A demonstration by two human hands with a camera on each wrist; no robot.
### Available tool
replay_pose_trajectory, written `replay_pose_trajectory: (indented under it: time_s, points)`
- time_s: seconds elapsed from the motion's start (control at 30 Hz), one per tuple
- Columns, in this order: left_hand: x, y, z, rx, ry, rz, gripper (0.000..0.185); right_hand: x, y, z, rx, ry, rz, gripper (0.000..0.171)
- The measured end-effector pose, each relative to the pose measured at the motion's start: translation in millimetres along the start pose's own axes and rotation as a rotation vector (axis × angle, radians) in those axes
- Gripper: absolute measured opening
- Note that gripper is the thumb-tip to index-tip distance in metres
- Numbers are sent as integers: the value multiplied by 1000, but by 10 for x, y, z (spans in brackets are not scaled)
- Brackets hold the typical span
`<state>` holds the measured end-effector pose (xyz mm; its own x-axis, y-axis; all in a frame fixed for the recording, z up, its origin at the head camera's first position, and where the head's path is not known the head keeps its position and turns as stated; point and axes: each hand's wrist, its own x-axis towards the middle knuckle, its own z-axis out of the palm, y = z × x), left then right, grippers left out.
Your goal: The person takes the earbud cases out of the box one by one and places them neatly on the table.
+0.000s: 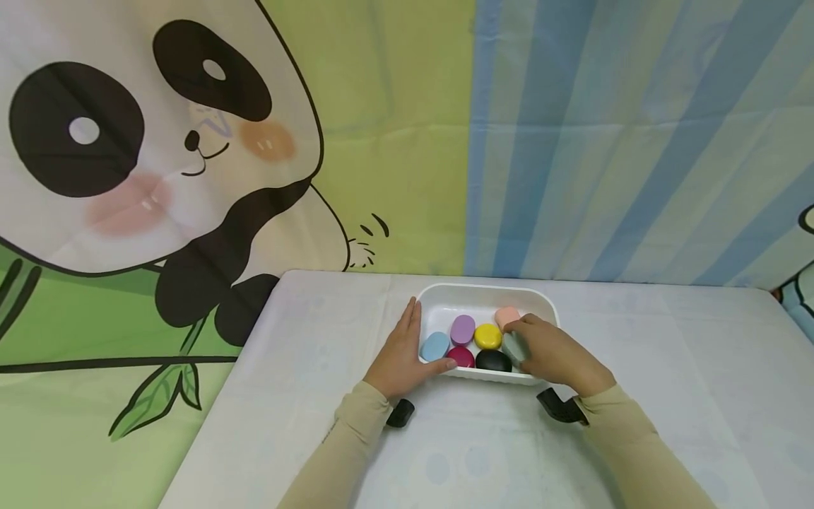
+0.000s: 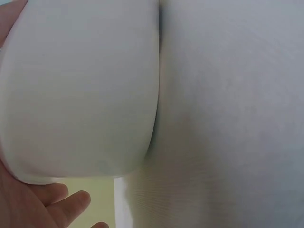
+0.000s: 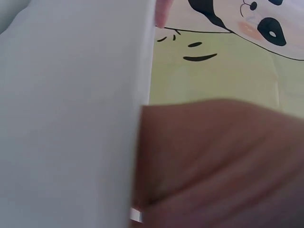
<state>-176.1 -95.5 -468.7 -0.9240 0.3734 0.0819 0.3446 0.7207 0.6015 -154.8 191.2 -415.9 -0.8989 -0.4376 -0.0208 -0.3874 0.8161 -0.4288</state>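
- Against the tray's left outer wall: left hand [image 1: 399, 355] lying flat with fingers straight, pressing on the white plastic tray [image 1: 445, 298] and gripping nothing; thumb reaching round the near left corner.
- Inside the tray's right end: right hand [image 1: 555, 353] curling its fingers down over a pale green pebble-shaped piece [image 1: 514, 346], apparently pinching it, though mostly hiding it.
- Just beyond the right fingertips: pink piece [image 1: 506, 316] lying by the far wall.
- Just left of the right hand: yellow piece [image 1: 487, 336] and black piece [image 1: 492, 360] sitting side by side.
- Further toward the left hand: purple piece [image 1: 462, 329], dark red piece [image 1: 461, 356] and light blue piece [image 1: 435, 346], the blue one nearest the left thumb.
- Under everything: white table cover [image 1: 668, 367] bearing the tray.
- Behind: panda backdrop [image 1: 159, 155] hanging.
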Motion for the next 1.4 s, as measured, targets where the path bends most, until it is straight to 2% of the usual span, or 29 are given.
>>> replay_pose_trajectory:
  time_s: [0.27,0.47,0.87,1.4]
  points:
    - [-26,-9,-7,-22,16,-2,129,-49,-9,-8,45,108,-1,58]
    - [-37,4,-2,-28,16,0,128,-90,-16,-24,76,181,44,60]
    - [-31,47,11,-57,11,-27,127,-135,38,-79,79,411,89,64]
    - [-26,24,26,-79,11,-39,128,-186,204,-131,113,559,162,61]
